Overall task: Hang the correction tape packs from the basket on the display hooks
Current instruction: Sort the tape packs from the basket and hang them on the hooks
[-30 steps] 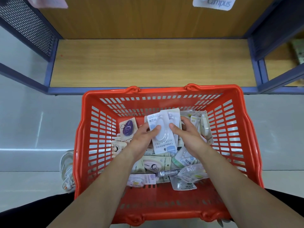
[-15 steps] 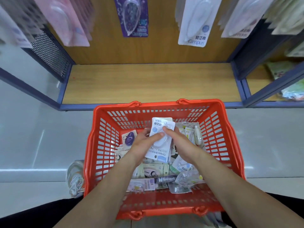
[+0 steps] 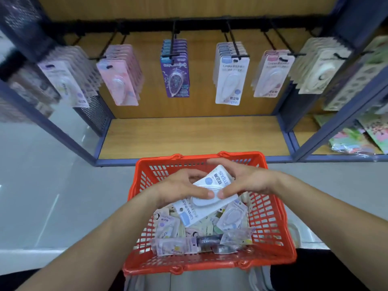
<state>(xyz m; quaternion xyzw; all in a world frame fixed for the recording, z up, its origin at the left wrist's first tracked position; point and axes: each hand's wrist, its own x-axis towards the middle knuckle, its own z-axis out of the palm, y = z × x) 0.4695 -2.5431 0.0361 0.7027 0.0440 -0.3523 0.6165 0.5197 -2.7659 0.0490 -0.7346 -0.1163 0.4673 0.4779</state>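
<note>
Above the red basket (image 3: 273,244) I hold a small stack of white correction tape packs (image 3: 206,201), tilted, with both hands. My left hand (image 3: 178,189) grips the stack's left side, thumb on the blister. My right hand (image 3: 245,180) grips the right side, thumb beside the left thumb. Several more packs (image 3: 174,234) lie loose in the basket below. Higher up, black display hooks carry rows of packs; the hook (image 3: 234,46) with matching white packs (image 3: 231,78) is just right of centre.
A purple row (image 3: 175,68) and pink rows (image 3: 120,74) hang left of the white row; a pink-labelled row (image 3: 271,73) and cream row (image 3: 321,66) hang to its right. A bare wooden shelf (image 3: 189,135) lies under the hooks. Bagged items (image 3: 357,137) fill the neighbouring shelf.
My hands have lifted the white packs up out of the basket and turned them sideways. My head has tipped up, bringing the hooks and hanging rows fully into view.
</note>
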